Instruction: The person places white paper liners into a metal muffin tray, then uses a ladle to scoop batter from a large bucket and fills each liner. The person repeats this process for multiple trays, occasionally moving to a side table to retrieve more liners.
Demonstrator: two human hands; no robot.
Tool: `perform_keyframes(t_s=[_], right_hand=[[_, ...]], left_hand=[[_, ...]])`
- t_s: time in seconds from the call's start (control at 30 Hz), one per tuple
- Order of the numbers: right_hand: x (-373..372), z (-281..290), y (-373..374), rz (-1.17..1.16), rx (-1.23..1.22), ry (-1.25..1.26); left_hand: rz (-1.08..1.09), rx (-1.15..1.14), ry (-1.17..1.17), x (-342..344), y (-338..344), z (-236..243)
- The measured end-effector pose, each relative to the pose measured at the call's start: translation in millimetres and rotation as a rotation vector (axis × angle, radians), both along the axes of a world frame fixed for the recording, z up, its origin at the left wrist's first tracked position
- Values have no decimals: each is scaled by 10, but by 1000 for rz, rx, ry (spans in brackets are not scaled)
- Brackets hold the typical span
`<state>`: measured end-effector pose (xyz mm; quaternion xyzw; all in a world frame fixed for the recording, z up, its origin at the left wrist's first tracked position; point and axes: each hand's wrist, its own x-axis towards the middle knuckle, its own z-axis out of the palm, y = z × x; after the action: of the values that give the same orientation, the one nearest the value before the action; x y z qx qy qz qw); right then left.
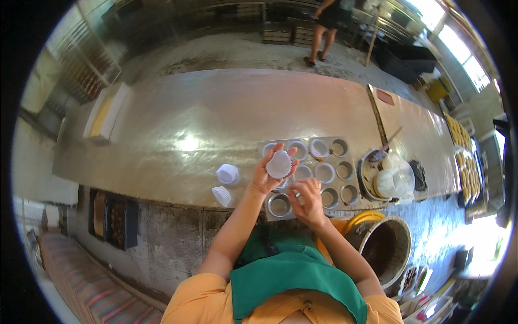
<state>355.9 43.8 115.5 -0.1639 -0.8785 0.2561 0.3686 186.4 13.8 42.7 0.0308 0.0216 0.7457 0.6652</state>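
Cupped in my left hand [264, 175] are white fluted paper baking cups [279, 164], perhaps a nested stack, held over the muffin tin [346, 144]. My right hand [307, 201] is just to the right and nearer to me, its fingers curled together low over the tin's front row. Whatever those fingers hold, if anything, is hidden. Paper liners sit in several of the tin's far and middle cups, such as this lined cup [325, 173]. Bare metal shows in the right-hand cups and in the near-left cup [279, 205].
Loose paper-cup stacks [227, 174] lie left of the tin on the metal table [162, 119]. At right stand a round pan [369, 181] and a clear plastic bag [396, 175]. A large bin [402, 248] is below the near edge. Another person [329, 24] stands beyond the table.
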Motion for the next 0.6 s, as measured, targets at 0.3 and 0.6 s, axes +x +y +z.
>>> perform_keyframes(t_s=[0.3,0.6], right_hand=[[-1230,-454,-914,389,185,-316],[-769,-403,-531,225,-660,-227]], left_hand=[[632,38,-21,-1276,-1729,372],[462,-172,171,-1207,-2018,250]])
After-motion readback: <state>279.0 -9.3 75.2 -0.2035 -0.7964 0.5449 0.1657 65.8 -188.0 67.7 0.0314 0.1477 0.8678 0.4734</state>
